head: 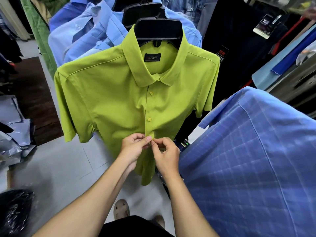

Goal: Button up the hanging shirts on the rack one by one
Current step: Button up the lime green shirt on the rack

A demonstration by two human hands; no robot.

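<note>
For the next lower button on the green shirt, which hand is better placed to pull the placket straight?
Probably the right hand: it sits slightly lower on the green shirt, nearer the loose hem, while the left hand pinches the button being fastened.

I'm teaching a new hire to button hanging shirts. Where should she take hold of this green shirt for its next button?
Probably pinch the front placket of the green shirt, one edge per hand, just under the last closed button, coming from the front as the left hand and right hand do: the shirt hangs facing her.
</note>
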